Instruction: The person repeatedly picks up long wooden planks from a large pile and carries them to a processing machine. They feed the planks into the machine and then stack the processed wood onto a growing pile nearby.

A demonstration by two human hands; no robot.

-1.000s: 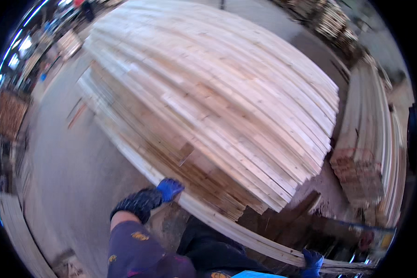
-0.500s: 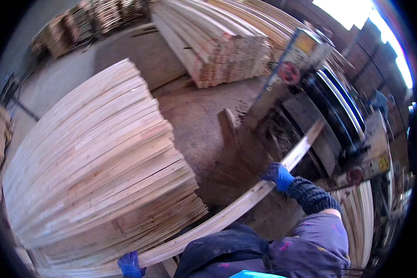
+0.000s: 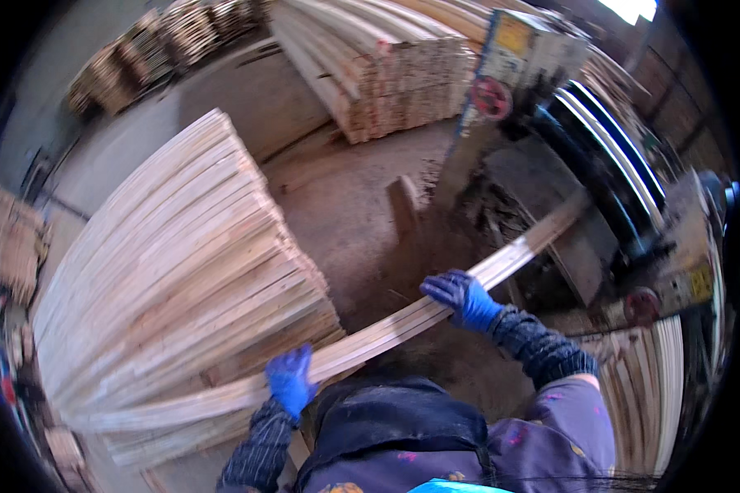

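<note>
A long pale wooden board (image 3: 386, 330), bowed by the lens, runs from above the near side of a large plank stack (image 3: 181, 271) to the machine at the right. My right hand (image 3: 467, 299), in a blue glove, has its fingers wrapped over the board close to the machine. Further left, my left hand (image 3: 291, 381), also gloved in blue, grips the same board beside the stack's near corner. The board's far end reaches onto the metal bed in front of the machine's dark roller (image 3: 588, 164).
A red handwheel (image 3: 491, 98) sits on the machine's far post, another handwheel (image 3: 641, 305) on its near side. Behind lies a second plank stack (image 3: 403, 86). More boards (image 3: 645, 394) stand right of me. A wood piece (image 3: 403, 207) rises from the floor.
My left hand has come up and rightward along the board. My right hand has shifted slightly left and up. The board's far end is closer to the roller, and the view has turned a little.
</note>
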